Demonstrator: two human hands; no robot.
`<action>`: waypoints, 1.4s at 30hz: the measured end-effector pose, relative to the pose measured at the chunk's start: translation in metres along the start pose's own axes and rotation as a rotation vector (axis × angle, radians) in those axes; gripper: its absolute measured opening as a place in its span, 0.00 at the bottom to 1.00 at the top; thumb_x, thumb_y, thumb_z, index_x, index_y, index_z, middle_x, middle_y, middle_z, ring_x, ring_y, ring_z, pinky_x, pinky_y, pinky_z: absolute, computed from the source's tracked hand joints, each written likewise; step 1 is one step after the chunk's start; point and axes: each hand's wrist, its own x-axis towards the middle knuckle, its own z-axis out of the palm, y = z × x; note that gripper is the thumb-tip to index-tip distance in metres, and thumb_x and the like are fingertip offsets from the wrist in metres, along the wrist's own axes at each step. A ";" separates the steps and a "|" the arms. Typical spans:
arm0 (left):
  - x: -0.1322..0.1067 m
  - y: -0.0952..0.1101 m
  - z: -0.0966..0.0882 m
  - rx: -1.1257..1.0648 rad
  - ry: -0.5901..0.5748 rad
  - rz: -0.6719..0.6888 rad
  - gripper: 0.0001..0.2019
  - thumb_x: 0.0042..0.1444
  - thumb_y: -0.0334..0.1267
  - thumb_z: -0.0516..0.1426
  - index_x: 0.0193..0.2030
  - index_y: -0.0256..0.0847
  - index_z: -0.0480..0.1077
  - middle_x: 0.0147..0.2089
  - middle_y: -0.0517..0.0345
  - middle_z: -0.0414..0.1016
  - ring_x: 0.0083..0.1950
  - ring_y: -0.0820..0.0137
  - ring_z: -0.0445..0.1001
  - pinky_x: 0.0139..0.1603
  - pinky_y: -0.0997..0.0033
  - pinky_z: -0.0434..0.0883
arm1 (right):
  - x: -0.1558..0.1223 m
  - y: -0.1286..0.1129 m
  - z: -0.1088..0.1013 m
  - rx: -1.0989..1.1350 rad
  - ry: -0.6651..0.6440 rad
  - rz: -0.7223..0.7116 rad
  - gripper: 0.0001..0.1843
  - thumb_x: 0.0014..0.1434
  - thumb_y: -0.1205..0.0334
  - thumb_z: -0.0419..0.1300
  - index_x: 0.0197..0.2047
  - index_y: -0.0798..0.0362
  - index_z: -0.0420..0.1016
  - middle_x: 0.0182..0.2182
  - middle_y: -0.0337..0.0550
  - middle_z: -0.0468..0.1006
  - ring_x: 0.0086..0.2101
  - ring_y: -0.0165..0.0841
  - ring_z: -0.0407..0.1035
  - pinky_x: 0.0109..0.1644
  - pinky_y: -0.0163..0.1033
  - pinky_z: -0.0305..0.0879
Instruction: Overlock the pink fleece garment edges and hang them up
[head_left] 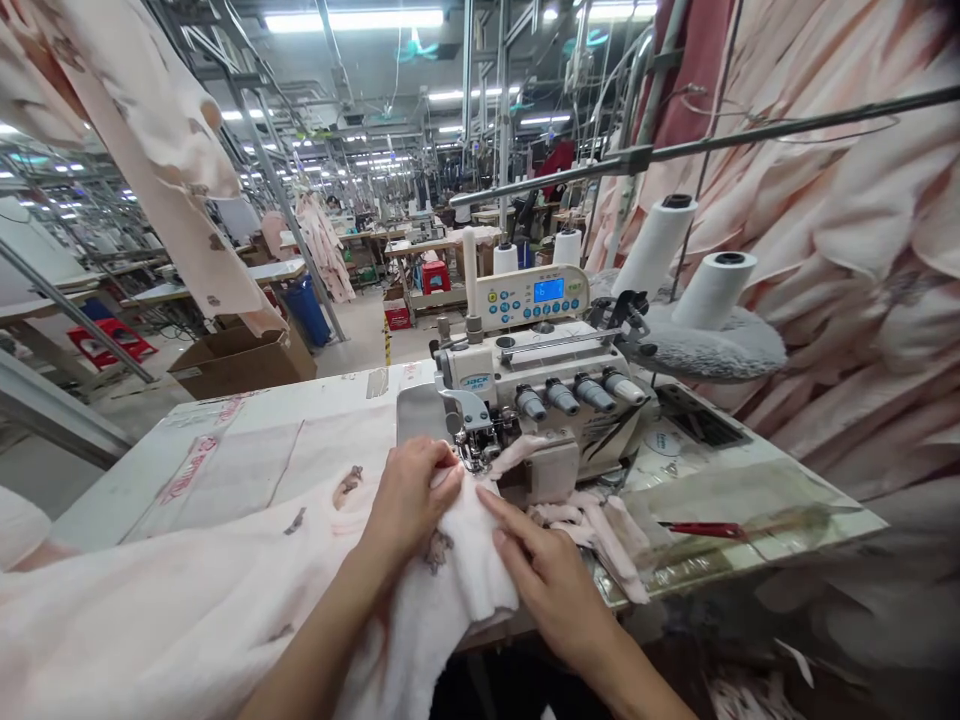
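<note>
Pale pink fleece fabric (pixel 247 570) with small brown printed figures spreads over the left of the table and hangs off its front edge. Its folded, white-looking part runs up to the presser foot (pixel 474 450) of a white overlock sewing machine (pixel 555 400). My left hand (pixel 409 495) is closed on the fabric just left of the foot, thumb and fingers pinched together. On the right side of the same piece lies my right hand (pixel 547 575), index finger stretched toward the foot and thumb apart. Its other fingers are partly hidden.
Trimmed fleece strips (pixel 600 530) lie right of the machine, near red-handled snips (pixel 705 529). White thread cones (pixel 716 290) stand behind. Pink pieces hang thickly at right (pixel 862 250) and upper left (pixel 150 120). A cardboard box (pixel 244 360) sits beyond the table.
</note>
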 end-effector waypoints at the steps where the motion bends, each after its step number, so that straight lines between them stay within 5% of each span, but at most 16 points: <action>1: 0.001 0.000 0.000 -0.003 -0.001 -0.006 0.06 0.56 0.35 0.53 0.29 0.39 0.66 0.32 0.60 0.68 0.39 0.67 0.66 0.42 0.66 0.59 | 0.002 -0.002 -0.002 0.007 -0.028 0.027 0.24 0.64 0.60 0.45 0.62 0.48 0.64 0.37 0.44 0.79 0.33 0.35 0.72 0.40 0.39 0.65; 5: 0.007 -0.002 0.000 -0.004 -0.005 -0.020 0.06 0.55 0.33 0.53 0.27 0.39 0.66 0.31 0.61 0.68 0.37 0.69 0.66 0.41 0.67 0.59 | 0.007 -0.004 -0.003 0.076 -0.011 0.129 0.25 0.64 0.57 0.47 0.63 0.49 0.62 0.28 0.41 0.77 0.27 0.33 0.68 0.32 0.37 0.62; 11: 0.012 -0.007 0.003 0.035 0.017 -0.022 0.07 0.55 0.35 0.53 0.26 0.39 0.66 0.30 0.61 0.67 0.35 0.70 0.67 0.41 0.68 0.59 | 0.012 -0.003 0.003 0.172 0.069 0.197 0.23 0.63 0.55 0.49 0.59 0.50 0.67 0.29 0.40 0.76 0.24 0.30 0.62 0.26 0.33 0.54; 17: 0.023 -0.014 0.001 0.123 0.056 0.028 0.08 0.56 0.35 0.52 0.27 0.39 0.66 0.31 0.59 0.68 0.36 0.68 0.67 0.41 0.67 0.61 | 0.015 0.001 0.010 0.367 0.136 0.258 0.15 0.62 0.54 0.51 0.50 0.52 0.62 0.17 0.30 0.63 0.20 0.28 0.57 0.24 0.31 0.51; 21: -0.016 0.002 -0.003 0.245 0.204 0.184 0.07 0.59 0.37 0.53 0.44 0.41 0.68 0.44 0.53 0.70 0.47 0.62 0.66 0.47 0.62 0.62 | -0.001 0.004 0.010 0.440 0.084 0.199 0.23 0.63 0.53 0.50 0.59 0.49 0.54 0.26 0.35 0.72 0.28 0.32 0.66 0.32 0.34 0.62; 26: -0.081 0.023 0.011 0.283 0.154 0.436 0.15 0.60 0.30 0.52 0.53 0.40 0.64 0.51 0.54 0.70 0.53 0.63 0.63 0.53 0.65 0.59 | -0.025 0.006 0.007 0.439 -0.018 0.076 0.29 0.66 0.58 0.48 0.67 0.48 0.43 0.42 0.44 0.76 0.41 0.33 0.69 0.49 0.39 0.63; 34: -0.083 0.033 0.026 0.172 0.271 0.404 0.10 0.59 0.24 0.52 0.45 0.39 0.66 0.37 0.57 0.71 0.39 0.69 0.66 0.50 0.65 0.61 | -0.030 0.000 0.010 0.523 -0.022 0.115 0.31 0.65 0.61 0.48 0.68 0.45 0.41 0.41 0.39 0.77 0.31 0.28 0.67 0.48 0.36 0.65; 42: -0.094 0.026 0.031 0.250 0.314 0.486 0.14 0.58 0.24 0.54 0.50 0.38 0.68 0.42 0.53 0.72 0.44 0.66 0.66 0.49 0.63 0.60 | -0.030 0.001 0.002 0.525 -0.096 0.037 0.33 0.63 0.67 0.47 0.69 0.47 0.40 0.41 0.42 0.77 0.45 0.30 0.70 0.55 0.39 0.63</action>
